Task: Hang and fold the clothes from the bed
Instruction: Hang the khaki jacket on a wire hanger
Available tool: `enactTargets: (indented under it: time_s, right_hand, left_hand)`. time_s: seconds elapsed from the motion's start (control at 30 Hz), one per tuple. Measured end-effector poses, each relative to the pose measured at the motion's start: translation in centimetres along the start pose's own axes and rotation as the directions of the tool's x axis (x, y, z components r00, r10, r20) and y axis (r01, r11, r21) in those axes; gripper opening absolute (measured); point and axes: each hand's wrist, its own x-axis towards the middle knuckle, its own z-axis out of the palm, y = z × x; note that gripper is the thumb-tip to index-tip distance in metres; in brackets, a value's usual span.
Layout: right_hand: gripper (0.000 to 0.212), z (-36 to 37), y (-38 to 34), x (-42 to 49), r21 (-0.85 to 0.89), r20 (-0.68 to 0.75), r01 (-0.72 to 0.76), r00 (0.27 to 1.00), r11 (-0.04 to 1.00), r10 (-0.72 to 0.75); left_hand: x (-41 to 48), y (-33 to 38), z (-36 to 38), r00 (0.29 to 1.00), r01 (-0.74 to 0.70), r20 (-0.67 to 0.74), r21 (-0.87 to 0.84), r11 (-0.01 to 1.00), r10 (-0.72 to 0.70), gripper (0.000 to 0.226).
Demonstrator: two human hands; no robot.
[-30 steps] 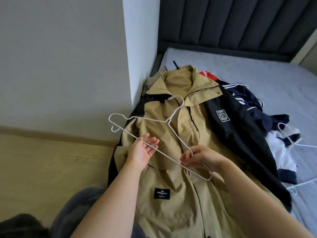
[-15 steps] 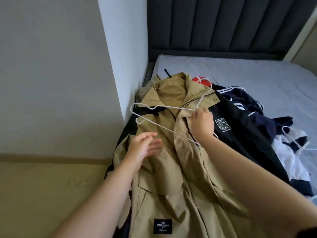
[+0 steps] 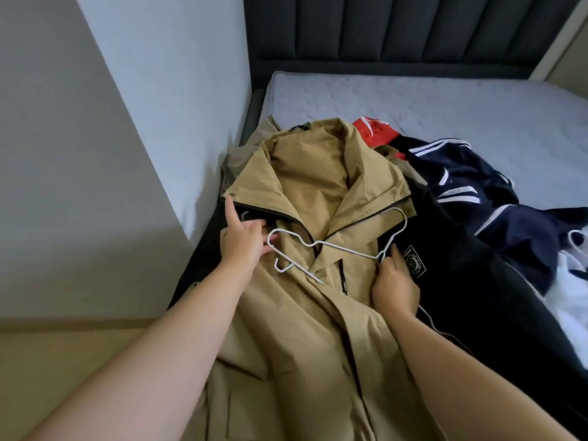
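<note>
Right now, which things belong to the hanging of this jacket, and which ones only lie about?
In use: tan jacket; white hanger, held by the right hand; left hand, at the jacket's collar.

Lying about: navy striped garment; red garment; white garment; mattress.

Quick update: the left hand [image 3: 243, 246] isn't hovering over the chest anymore. It's gone up to the near shoulder of the tan hooded jacket [image 3: 311, 173], fingers on the black-lined edge of the opening. The right hand [image 3: 394, 284] slid back down from the collar and now grips the thin white wire hanger [image 3: 346, 249] at its neck, beside the chest badge. The hanger has dropped lower too, and its bottom bar now slips under the tan front flap.
</note>
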Motion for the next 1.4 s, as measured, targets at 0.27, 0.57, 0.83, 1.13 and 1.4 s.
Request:
enactTargets:
  time_s: [0.27, 0.57, 0.83, 1.13, 1.4]
  right_hand:
    - [0.038, 0.2, 0.3, 0.3, 0.121, 0.012, -0.014, 1.0, 0.993, 0.013]
    - [0.044, -8.1, -3.2, -3.4, 0.393, -0.212, 0.08, 0.977, 0.916, 0.006]
    - [0.048, -17.7, -8.1, -5.6, 0.627, -0.356, 0.299, 0.931, 0.719, -0.077]
    - [0.028, -22.6, -8.7, -7.3, 0.071, -0.264, 0.265, 0.935, 0.962, -0.238]
    - [0.038, -26.0, -15.7, -11.6, 0.523, -0.013, 0.208, 0.972, 0.827, -0.236]
  left_hand:
    - [3.1, 3.0, 1.1, 0.974, 0.205, 0.158, -0.291, 0.934, -0.165, 0.037]
    - [-1.7, 7.3, -5.6, 0.965, 0.252, 0.107, -0.643, 0.724, -0.241, 0.004]
    - [-7.2, 11.2, -9.3, 0.929, 0.337, 0.069, -0.559, 0.757, -0.362, 0.033]
    - [-15.1, 17.4, -10.5, 0.979, 0.188, 0.028, -0.522, 0.832, -0.203, 0.025]
    - [-24.9, 23.2, -6.4, 0.925, 0.15, 0.378, -0.444, 0.883, 0.032, 0.028]
